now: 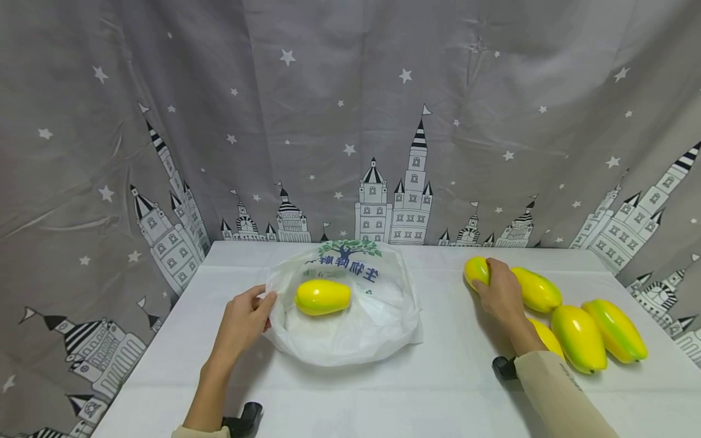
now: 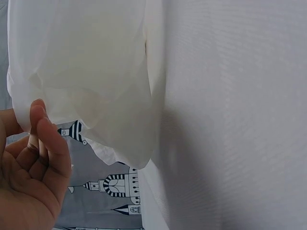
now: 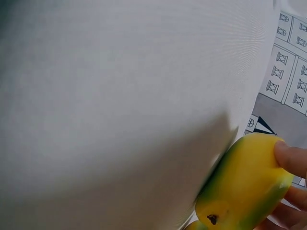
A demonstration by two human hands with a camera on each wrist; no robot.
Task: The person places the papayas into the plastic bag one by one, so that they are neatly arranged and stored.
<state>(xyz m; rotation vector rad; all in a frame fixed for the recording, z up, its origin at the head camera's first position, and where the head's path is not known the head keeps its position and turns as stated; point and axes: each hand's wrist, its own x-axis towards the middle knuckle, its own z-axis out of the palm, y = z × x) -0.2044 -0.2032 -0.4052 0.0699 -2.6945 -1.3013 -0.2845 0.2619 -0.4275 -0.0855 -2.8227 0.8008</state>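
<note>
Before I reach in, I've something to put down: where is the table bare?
The table is bare in front of the bag, between the bag and the right hand, and left of the left hand. It is crowded on the right, where yellow fruits lie by the right hand and sleeve.

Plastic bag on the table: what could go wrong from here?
The thin bag might sag or slide, since the left hand pinches only one side of its rim. The glossy, rounded fruit in the right hand could slip. Moving it might nudge the neighbouring fruit.
</note>
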